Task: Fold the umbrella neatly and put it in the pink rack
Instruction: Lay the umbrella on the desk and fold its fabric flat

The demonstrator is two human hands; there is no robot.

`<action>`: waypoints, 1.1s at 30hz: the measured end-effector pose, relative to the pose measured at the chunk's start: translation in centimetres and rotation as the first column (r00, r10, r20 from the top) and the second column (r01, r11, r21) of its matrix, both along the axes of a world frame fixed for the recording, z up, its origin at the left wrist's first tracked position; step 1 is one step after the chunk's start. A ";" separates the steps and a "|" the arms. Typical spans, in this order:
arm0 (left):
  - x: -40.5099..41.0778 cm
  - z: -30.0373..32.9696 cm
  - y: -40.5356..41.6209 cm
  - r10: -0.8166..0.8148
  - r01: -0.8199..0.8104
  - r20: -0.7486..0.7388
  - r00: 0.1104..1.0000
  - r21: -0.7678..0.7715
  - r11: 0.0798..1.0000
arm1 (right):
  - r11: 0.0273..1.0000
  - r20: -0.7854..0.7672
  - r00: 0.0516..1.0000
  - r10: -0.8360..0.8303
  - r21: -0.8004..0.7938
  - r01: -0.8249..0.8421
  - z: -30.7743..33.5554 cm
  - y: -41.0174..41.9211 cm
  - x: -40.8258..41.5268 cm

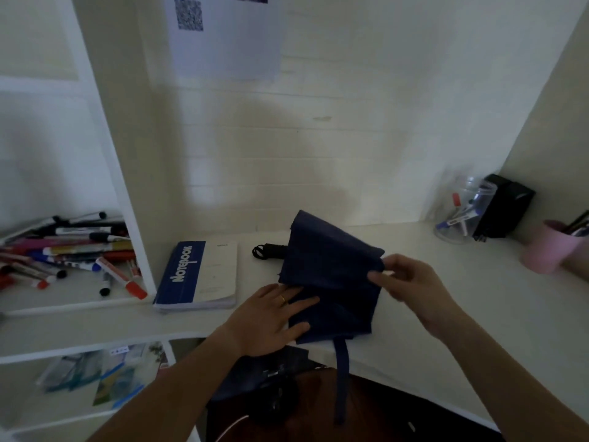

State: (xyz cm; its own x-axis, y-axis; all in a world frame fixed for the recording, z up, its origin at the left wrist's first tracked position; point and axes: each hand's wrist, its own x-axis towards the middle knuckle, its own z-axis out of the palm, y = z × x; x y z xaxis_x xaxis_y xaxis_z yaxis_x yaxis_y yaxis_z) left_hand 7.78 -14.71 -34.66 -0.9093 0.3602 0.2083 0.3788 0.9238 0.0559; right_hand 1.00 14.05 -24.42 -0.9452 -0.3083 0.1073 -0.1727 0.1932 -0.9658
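Observation:
A dark navy folding umbrella (331,266) lies on the white desk (414,330), its fabric bunched in loose panels. Its black handle with a wrist loop (266,250) points left toward the notebook. A fabric strap (341,378) hangs over the desk's front edge. My left hand (271,317) lies flat with fingers spread, pressing the lower left of the fabric. My right hand (411,282) pinches the right edge of a raised fabric panel. A pink container (546,250) stands at the far right of the desk.
A blue and white notebook (199,275) lies left of the umbrella. A shelf compartment at the left holds several markers (73,250). A clear jar of pens (462,212) and a black box (503,208) stand at the back right. Papers (105,371) lie on a lower shelf.

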 end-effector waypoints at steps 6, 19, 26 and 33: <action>0.5 0.1 0.0 -0.011 0.014 -0.031 0.999 0.090 0.996 | 0.981 -0.015 0.999 0.048 0.190 -0.044 -5.9 1.5 2.3; 3.3 2.7 3.9 0.194 -0.295 0.233 0.953 0.860 0.416 | 0.983 -0.075 0.996 0.040 0.181 -0.026 -6.4 1.1 3.6; 2.2 0.1 4.0 0.182 -0.284 0.221 0.958 0.814 0.506 | 0.903 -0.080 0.952 -0.296 0.300 0.306 -4.7 -1.7 5.4; 2.4 0.2 4.1 0.177 -0.314 0.260 0.949 0.822 0.476 | 0.929 0.371 0.874 -0.315 -0.067 0.364 -5.4 -0.5 5.5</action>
State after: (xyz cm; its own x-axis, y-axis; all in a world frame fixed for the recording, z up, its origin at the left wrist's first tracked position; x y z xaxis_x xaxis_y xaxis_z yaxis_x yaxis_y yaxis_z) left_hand 10.21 -10.61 -34.43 -0.9716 -0.1692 0.1656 0.0711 0.4586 0.8858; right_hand 6.48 13.59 -29.84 -0.9726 0.0324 -0.2303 0.2316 0.0471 -0.9717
